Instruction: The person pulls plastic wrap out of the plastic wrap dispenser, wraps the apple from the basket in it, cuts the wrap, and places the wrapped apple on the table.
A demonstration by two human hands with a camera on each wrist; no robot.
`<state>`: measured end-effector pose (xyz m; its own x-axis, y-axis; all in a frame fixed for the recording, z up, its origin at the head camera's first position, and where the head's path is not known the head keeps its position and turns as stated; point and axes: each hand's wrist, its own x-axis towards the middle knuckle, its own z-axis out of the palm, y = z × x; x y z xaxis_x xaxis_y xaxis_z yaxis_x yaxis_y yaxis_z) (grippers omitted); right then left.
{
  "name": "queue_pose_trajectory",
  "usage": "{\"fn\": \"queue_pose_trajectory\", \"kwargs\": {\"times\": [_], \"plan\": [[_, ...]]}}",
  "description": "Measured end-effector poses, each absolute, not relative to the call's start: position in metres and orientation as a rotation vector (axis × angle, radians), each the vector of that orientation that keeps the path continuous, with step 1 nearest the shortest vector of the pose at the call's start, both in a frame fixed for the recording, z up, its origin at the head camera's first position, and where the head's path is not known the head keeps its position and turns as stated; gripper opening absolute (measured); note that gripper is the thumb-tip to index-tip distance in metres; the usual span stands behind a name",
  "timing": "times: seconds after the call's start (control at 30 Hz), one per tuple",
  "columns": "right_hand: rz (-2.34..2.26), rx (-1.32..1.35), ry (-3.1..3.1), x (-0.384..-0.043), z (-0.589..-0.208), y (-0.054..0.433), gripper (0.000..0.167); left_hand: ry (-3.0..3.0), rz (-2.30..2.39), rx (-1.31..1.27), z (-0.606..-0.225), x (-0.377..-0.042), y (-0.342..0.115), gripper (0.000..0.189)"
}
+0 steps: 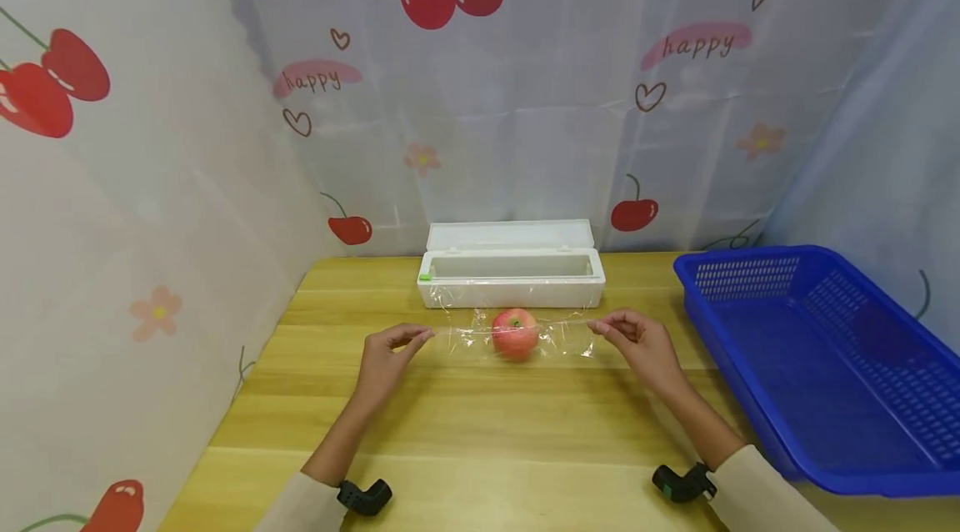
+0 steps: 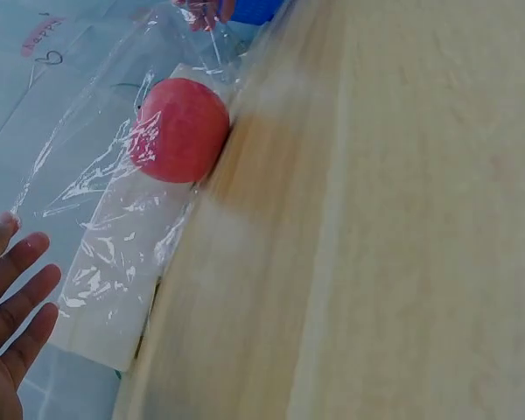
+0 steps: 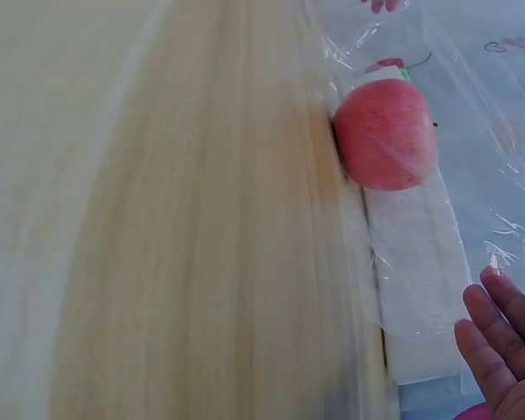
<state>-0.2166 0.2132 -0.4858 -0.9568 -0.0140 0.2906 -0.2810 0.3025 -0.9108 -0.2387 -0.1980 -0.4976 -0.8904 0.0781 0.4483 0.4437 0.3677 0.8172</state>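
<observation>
A sheet of clear plastic wrap (image 1: 562, 338) is stretched between the two hands, its near edge pulled taut. My left hand (image 1: 387, 357) pinches one corner between thumb and forefinger, the other fingers spread in the left wrist view. At the opposite corner my right hand (image 1: 637, 344) pinches the wrap the same way. A red apple (image 1: 515, 335) stands upright on the table midway between the hands, and the wrap overlaps it in all views. Just behind it is a white wrap dispenser box (image 1: 512, 293), its lid raised and a green piece at its left end.
A blue plastic basket (image 1: 720, 365) with perforated sides stands to the right, close to the right forearm. The wooden table (image 1: 480, 424) ends at a cherry-printed curtain (image 1: 517, 115) behind the box; more curtain hangs at both sides.
</observation>
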Motion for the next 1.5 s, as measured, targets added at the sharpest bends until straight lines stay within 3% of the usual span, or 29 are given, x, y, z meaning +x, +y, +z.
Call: {"fn": "queue_pose_trajectory", "kwargs": {"times": [0.4,0.73,1.0,1.23,1.5], "plan": [[1.906,0.267,-2.213,-0.236,-0.493,0.210,0.027,-2.239,-1.706,-0.479,-0.495,-0.258,-0.190,0.019],[2.051,0.199,-2.215,-0.250,-0.503,0.212,0.028,-2.221,-1.882,-0.275,-0.501,-0.271,-0.184,0.020],[2.050,0.046,-2.252,-0.259,-0.503,0.210,0.027,-2.243,-1.964,-0.207,-0.483,-0.266,-0.176,0.021],[2.087,-0.077,-2.286,-0.262,-0.504,0.211,0.028,-2.214,-1.961,-0.118,-0.514,-0.284,-0.181,0.023],[2.068,-0.152,-2.365,-0.263,-0.509,0.211,0.025,-2.246,-2.008,-0.045,-0.521,-0.284,-0.182,0.021]]}}
